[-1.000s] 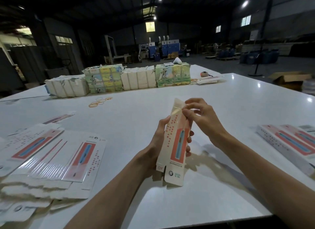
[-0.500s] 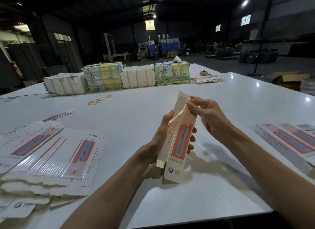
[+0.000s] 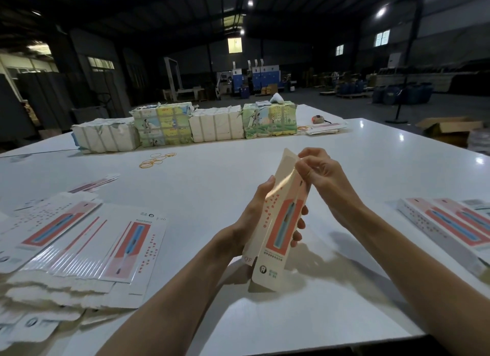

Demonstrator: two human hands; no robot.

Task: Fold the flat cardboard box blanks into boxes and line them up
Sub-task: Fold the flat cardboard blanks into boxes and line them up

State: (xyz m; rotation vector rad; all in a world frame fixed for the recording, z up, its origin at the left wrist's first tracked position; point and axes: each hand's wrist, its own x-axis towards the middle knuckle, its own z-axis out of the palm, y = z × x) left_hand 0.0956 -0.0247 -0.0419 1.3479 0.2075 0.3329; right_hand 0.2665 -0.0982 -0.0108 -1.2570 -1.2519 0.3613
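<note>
A long narrow white box point(image 3: 278, 223) with a red and blue print stands tilted above the white table point(image 3: 212, 191), partly formed. My left hand point(image 3: 254, 218) grips its middle from behind, thumb on the left face. My right hand point(image 3: 318, 170) pinches the flap at its top end. A fanned stack of flat blanks point(image 3: 87, 244) lies at the left. Folded boxes point(image 3: 450, 223) lie side by side at the right edge.
Wrapped bundles of paper stock point(image 3: 185, 127) stand in a row across the far side of the table. Loose rubber bands point(image 3: 156, 159) lie in front of them. More blanks point(image 3: 323, 129) rest at the far right. A dark warehouse floor lies beyond.
The box has been raised and tilted more upright. My right hand has shifted along the top end and now works the top flap.
</note>
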